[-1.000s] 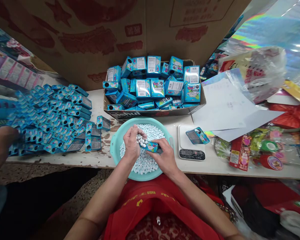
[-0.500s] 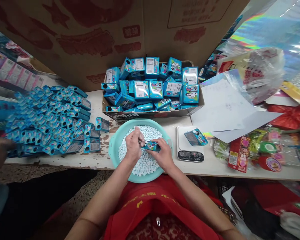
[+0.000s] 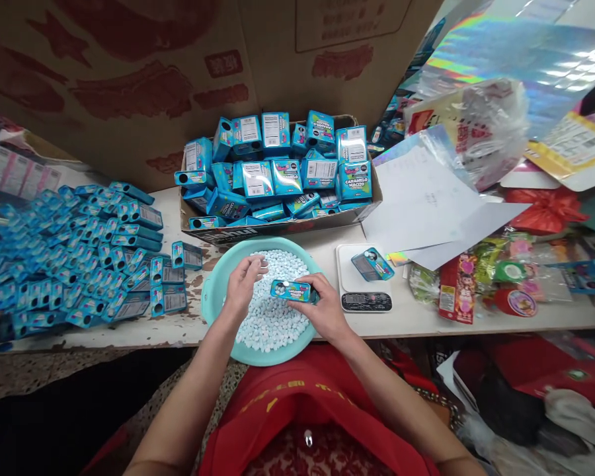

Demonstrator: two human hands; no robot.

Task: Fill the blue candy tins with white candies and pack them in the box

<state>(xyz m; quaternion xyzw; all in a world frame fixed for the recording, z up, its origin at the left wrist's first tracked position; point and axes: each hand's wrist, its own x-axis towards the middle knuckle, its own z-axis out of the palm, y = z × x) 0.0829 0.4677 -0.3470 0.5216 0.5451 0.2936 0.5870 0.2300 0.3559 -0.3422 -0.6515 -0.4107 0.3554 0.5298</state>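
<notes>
My right hand (image 3: 322, 307) grips a small blue candy box (image 3: 292, 291) above the bowl, its lettered face up. White candies show in the round hole at the box's left end. Left of it, over the bowl's left side, my left hand (image 3: 244, 285) has its fingers curled in; whatever lies inside them is hidden. Below both hands is a turquoise plastic bowl (image 3: 211, 301) with a heap of small pale candies (image 3: 272, 330).
A carton (image 3: 277, 233) of upright and tilted blue boxes stands behind the bowl. Many blue boxes (image 3: 79, 258) with round holes are stacked at left. A scale (image 3: 364, 301) at right carries one blue box (image 3: 373, 264). Papers (image 3: 426, 205) and bagged sweets (image 3: 515, 277) lie farther right.
My left hand has drawn back left from the box, where it was dropping candies at the opening. The box now lies level with its hole uncovered. The whole view has shifted slightly.
</notes>
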